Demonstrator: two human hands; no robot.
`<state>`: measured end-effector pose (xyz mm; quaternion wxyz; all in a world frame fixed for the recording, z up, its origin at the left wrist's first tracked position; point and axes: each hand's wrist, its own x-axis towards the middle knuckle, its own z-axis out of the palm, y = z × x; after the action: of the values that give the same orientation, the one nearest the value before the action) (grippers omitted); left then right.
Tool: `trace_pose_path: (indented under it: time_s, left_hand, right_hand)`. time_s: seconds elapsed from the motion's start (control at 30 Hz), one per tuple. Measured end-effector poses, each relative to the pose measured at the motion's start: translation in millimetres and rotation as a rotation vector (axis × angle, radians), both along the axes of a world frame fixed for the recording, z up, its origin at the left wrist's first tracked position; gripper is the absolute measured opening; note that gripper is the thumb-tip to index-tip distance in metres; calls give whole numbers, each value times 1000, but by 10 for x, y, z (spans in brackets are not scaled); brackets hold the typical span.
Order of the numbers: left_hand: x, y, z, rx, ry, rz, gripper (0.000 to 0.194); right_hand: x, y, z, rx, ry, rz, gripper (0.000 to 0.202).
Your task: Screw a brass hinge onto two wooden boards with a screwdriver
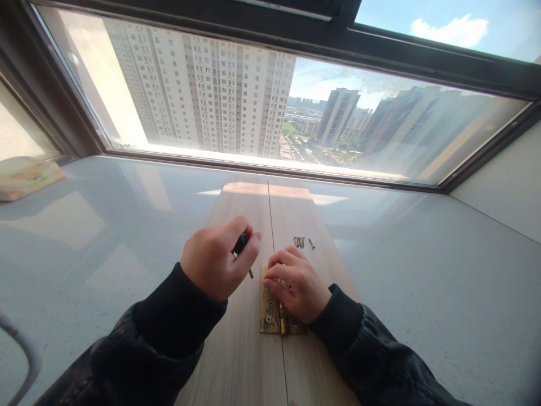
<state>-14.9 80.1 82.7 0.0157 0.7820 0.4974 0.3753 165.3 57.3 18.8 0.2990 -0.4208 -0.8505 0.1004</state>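
Note:
A brass-coloured hinge (269, 320) lies unfolded across the seam between two wooden boards, with screw heads showing in its lower part. My left hand (215, 256) is closed around a screwdriver (240, 243); its black handle shows between thumb and fingers, and its metal tip sticks out below, just left of the hinge. My right hand (296, 282) rests over the upper part of the hinge, thumb and fingers pinched together at its left leaf. Whatever those fingertips hold, if anything, is hidden. Several loose screws (299, 242) lie on the right board beyond my right hand.
The left board (228, 338) and right board (316, 361) lie side by side on a white speckled sill (139, 237). A dark-framed window (270, 172) closes off the far side. At the far left sits a yellowish packet (29, 177), with a grey cable (29, 355) nearer me.

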Motion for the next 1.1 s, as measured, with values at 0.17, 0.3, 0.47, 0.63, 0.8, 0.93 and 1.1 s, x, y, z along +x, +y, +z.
trace_pose_path:
  time_s: [0.17, 0.3, 0.47, 0.63, 0.8, 0.93, 1.1]
  left_hand:
    - [-3, -1, -6, -1, 12, 3, 25]
    - [-1, 1, -11, -8, 24, 3, 27]
    - [-5, 8, -8, -42, 32, -9, 27]
    - [-14, -10, -8, -120, 14, -63, 30]
    - [-16, -23, 22, -230, 29, -156, 17]
    - [-1, -3, 31, -319, 55, -213, 7]
    - [-8, 13, 26, -385, 1, -433, 21]
  right_hand:
    - [-3, -9, 5, -11, 4, 9, 18]
    - [4, 14, -10, -1, 2, -67, 19]
    - [12, 19, -16, -2, 16, -20, 9]
    - [12, 17, -21, -14, 56, 53, 17]
    - [141, 117, -62, 47, 226, -186, 18]
    - [447, 268, -141, 77, 269, -637, 22]
    - [682, 367, -215, 18, 195, -796, 27]
